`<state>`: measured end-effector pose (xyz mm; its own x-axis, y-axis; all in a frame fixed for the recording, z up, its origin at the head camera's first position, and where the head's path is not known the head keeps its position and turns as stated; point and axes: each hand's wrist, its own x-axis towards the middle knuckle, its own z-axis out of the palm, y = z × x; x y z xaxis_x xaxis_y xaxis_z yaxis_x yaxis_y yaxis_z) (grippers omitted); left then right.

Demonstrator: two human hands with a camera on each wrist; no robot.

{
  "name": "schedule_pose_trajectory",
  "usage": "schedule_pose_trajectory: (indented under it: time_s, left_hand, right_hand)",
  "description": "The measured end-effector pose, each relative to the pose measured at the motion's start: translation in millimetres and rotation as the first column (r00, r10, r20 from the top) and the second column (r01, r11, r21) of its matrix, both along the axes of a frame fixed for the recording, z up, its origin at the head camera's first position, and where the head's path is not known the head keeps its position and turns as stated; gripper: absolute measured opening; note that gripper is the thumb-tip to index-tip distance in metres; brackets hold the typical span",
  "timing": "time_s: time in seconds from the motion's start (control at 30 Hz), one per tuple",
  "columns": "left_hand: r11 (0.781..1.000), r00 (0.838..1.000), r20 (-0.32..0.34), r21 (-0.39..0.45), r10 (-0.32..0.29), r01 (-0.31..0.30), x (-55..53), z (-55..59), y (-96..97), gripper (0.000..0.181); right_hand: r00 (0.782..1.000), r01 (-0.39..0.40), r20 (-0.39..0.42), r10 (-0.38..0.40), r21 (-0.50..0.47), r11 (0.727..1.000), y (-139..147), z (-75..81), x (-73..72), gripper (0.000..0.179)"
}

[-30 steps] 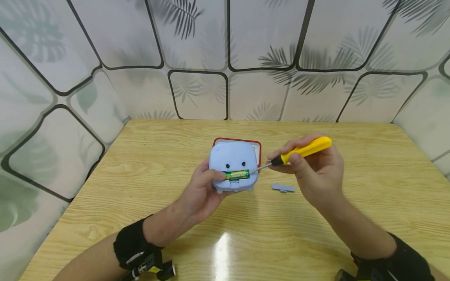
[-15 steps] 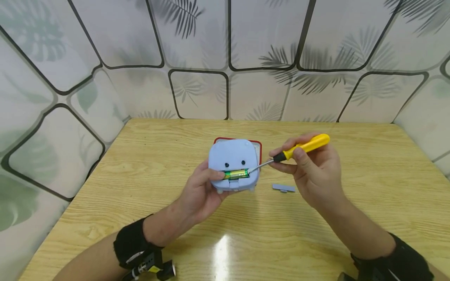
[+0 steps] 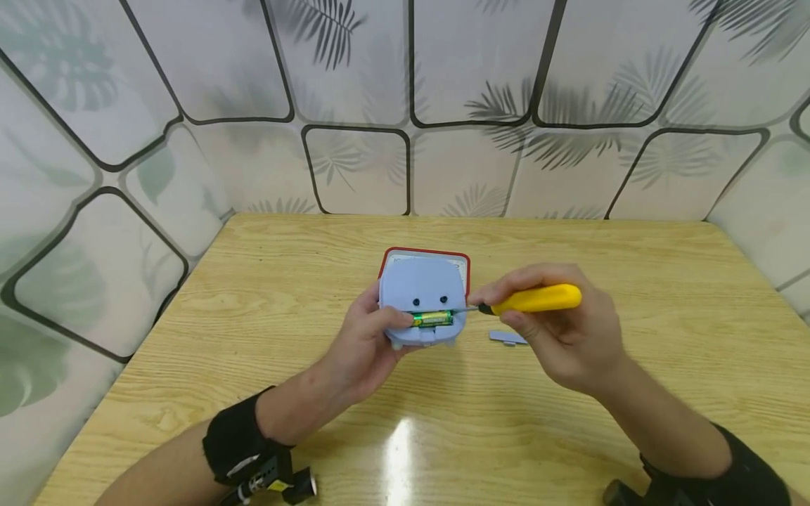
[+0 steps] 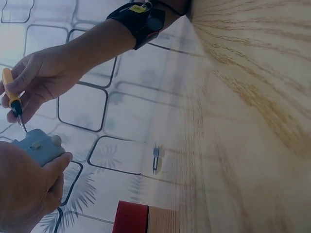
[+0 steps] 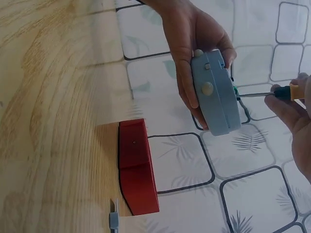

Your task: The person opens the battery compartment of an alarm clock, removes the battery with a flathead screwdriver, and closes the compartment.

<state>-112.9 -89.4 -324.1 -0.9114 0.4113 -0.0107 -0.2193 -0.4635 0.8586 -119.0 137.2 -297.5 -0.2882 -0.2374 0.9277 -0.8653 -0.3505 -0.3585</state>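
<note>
My left hand [image 3: 362,351] grips a light blue rounded plastic device [image 3: 418,277] above the table, its back with two black knobs facing me. A green and yellow battery [image 3: 436,319] lies in the slot across that back, with my left thumb at its left end. In my right hand [image 3: 585,344] is a yellow-handled screwdriver [image 3: 541,299], held nearly level. Its metal tip meets the slot at the battery's right end; the exact contact is too small to tell. The right wrist view shows the screwdriver shaft [image 5: 255,94] reaching the device's back [image 5: 216,99].
A small blue-grey battery cover [image 3: 504,337] lies on the wooden table [image 3: 285,281], partly behind my right hand. Behind the device sits a red-rimmed box [image 3: 469,267], whose red side [image 5: 137,165] shows in the right wrist view. A patterned wall [image 3: 468,169] borders the table.
My right hand has come lower, and the screwdriver has swung from slanted to nearly level. The device has shifted slightly right and down in my left hand.
</note>
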Motion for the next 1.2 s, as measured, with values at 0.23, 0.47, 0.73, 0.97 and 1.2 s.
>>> schedule_pose_trajectory:
  time_s: [0.23,0.47,0.73,0.97,1.2]
  left_hand:
    - [0.999,1.0,-0.003,0.033,-0.02,0.02,-0.6,-1.4,-1.0,0.064]
    - [0.991,0.999,-0.008,0.129,-0.045,0.046,-0.1,-2.2,-2.9,0.06]
    - [0.979,0.997,-0.031,0.189,-0.072,0.077,1.5,-3.1,-3.8,0.055]
    - [0.99,0.998,-0.017,0.129,-0.055,0.056,1.5,-0.6,-2.5,0.056]
    - [1.0,0.999,0.034,-0.011,-0.027,0.028,0.0,0.2,-0.8,0.064]
  right_hand:
    - [0.972,-0.032,0.229,0.048,-0.074,0.997,5.7,-2.9,-0.7,0.023]
    - [0.83,-0.175,0.484,0.278,-0.247,0.953,10.2,-5.7,-4.4,0.018]
    - [0.708,-0.208,0.608,0.359,-0.306,0.929,11.4,-6.6,-3.6,0.02]
    - [0.923,-0.162,0.333,0.195,-0.124,0.979,10.8,0.1,-5.6,0.048]
    - [0.992,-0.117,0.067,0.11,0.101,0.988,5.6,7.2,-2.1,0.061]
